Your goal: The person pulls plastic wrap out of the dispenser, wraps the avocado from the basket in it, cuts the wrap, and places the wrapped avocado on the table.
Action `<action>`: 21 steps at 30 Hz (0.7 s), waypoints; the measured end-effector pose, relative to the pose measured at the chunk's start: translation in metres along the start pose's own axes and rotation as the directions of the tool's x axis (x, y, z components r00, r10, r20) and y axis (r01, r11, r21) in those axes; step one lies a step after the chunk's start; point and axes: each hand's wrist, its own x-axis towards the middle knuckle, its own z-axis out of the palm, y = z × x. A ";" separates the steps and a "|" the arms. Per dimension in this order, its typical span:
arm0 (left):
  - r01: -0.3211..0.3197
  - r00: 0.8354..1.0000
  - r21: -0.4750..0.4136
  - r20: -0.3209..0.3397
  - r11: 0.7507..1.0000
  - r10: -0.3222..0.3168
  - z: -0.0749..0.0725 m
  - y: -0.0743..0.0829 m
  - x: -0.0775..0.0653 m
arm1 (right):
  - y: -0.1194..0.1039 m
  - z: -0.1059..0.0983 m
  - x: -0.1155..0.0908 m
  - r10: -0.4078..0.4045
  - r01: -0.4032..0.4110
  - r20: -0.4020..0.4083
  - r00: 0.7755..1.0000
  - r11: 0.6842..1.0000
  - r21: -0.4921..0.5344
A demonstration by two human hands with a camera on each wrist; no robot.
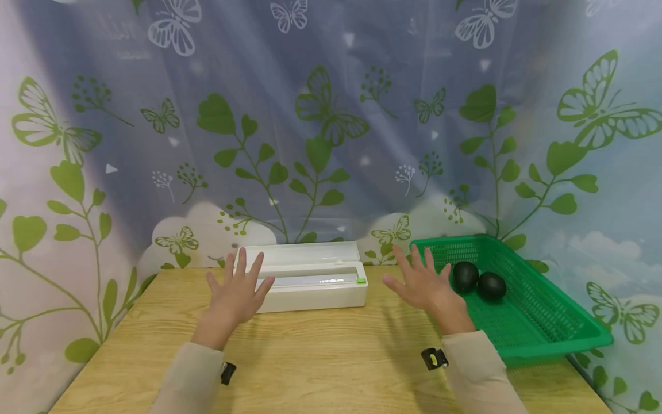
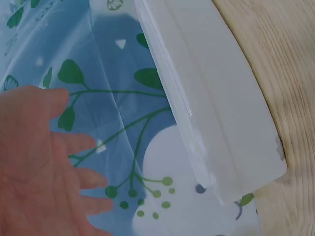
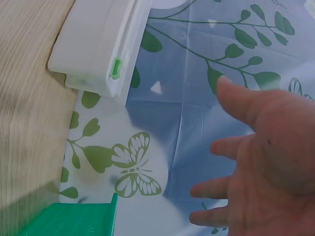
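Note:
My left hand (image 1: 236, 296) is raised with fingers spread, in front of the left end of a white cling-film dispenser box (image 1: 315, 299). Its lid (image 1: 305, 253) is tipped back, a roll of clear film (image 1: 315, 280) lies inside, and a small green slider (image 1: 361, 281) sits at the right end. My right hand (image 1: 425, 283), fingers likewise spread, hovers between the box and a green basket (image 1: 548, 345). Both palms look bare in the left wrist and right wrist views. Two dark, round, avocado-like fruits (image 1: 465, 276) lie in the basket.
A wooden table (image 1: 320, 362) carries the box at its back and the basket at its right. Behind hangs a curtain (image 1: 362, 172) printed with butterflies and leaves. Dark wrist straps (image 1: 433, 359) show near both sleeves.

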 end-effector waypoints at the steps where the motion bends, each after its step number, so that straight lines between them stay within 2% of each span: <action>1: -0.011 1.000 0.007 -0.012 1.000 0.011 -0.001 -0.001 0.000 | 0.000 0.000 0.001 -0.005 0.005 0.004 1.000 1.000 0.003; 5: -0.067 0.996 0.027 -0.055 0.997 0.068 -0.003 -0.010 0.005 | -0.001 0.001 0.006 -0.042 0.042 -0.003 0.999 0.999 -0.012; 10: -0.154 0.984 0.001 -0.088 0.988 0.153 -0.007 -0.024 0.014 | -0.005 0.007 0.017 -0.120 0.118 -0.042 0.992 0.992 -0.043; 16: -0.175 0.984 -0.056 -0.031 0.983 0.173 -0.010 -0.042 0.027 | -0.012 0.019 0.031 -0.208 0.207 -0.065 0.976 0.978 -0.015; 21: -0.184 0.983 -0.085 0.007 0.979 0.185 -0.007 -0.059 0.038 | -0.018 0.032 0.048 -0.281 0.285 -0.081 0.956 0.958 0.038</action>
